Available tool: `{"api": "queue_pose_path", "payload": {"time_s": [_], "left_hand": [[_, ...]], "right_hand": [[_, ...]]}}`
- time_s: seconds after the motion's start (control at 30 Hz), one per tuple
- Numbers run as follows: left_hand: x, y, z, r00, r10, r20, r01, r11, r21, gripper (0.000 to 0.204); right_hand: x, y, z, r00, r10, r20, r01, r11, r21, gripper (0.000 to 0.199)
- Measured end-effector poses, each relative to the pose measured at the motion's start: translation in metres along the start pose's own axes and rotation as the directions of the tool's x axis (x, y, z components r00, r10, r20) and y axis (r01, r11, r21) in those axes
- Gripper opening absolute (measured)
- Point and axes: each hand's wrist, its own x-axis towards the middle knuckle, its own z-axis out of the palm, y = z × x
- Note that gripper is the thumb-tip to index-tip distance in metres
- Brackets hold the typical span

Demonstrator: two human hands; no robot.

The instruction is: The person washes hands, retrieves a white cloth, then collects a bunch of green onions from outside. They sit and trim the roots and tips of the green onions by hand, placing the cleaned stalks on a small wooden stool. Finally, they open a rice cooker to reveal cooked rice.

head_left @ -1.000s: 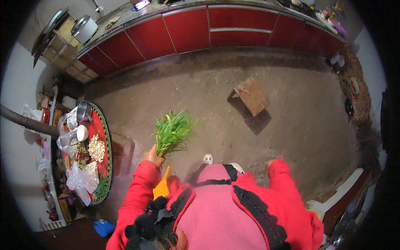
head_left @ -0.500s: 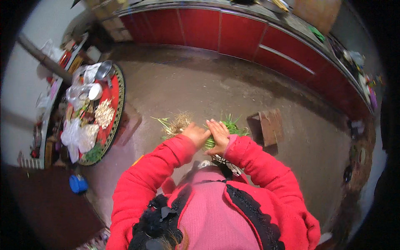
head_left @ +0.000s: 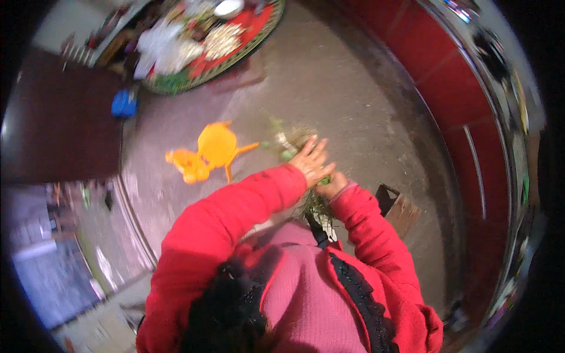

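Observation:
A bunch of long green-leaved vegetables with stringy roots is between my hands, in the middle of the view. Its root end points away from me, and dark green leaves hang on the near side. My left hand lies across the bunch, fingers stretched out and apart. Just to its right and nearer me, my right hand is closed around the green stems. Motion blurs the root end, and the hands cover the middle of the bunch.
An orange stool with an animal-shaped part stands on the floor to the left. Beyond it is a round red table with food and plastic bags. A brown box sits right of my hands. Red cabinets line the right side.
My view has swung left, bringing the orange stool into sight. My left hand has gone from curled fingers to spread ones over the bunch, while my right hand has closed on the stems.

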Motion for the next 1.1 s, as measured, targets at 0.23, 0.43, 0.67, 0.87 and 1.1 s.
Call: {"api": "queue_pose_path", "payload": {"time_s": [0.23,0.43,0.67,0.87,1.1], "left_hand": [[-0.116,-0.043,0.033,0.865,-0.501,0.029,0.461,0.770,-0.441,0.033],[-0.303,-0.146,0.175,-0.176,-0.837,0.517,0.287,-0.546,-0.787,0.032],[-0.438,-0.174,0.299,-0.527,-0.574,0.627,0.746,-0.665,0.018,0.081],[-0.441,-0.162,0.391,-0.551,-0.558,0.620,0.373,-0.830,-0.415,0.087],[-0.423,-0.203,0.424,-0.530,-0.393,0.752,0.250,-0.919,-0.304,0.083]], "right_hand": [[0.018,0.019,0.000,0.986,0.127,-0.108,-0.103,0.973,0.207,0.026],[0.027,0.012,0.011,0.902,0.316,-0.294,-0.269,0.944,0.189,0.029],[0.037,-0.022,0.044,0.873,0.402,-0.275,-0.287,0.881,0.376,0.030],[0.039,-0.047,0.055,0.844,0.438,-0.310,-0.317,0.873,0.370,0.027],[0.032,-0.016,0.050,0.830,0.413,-0.376,-0.270,0.886,0.378,0.026]]}}
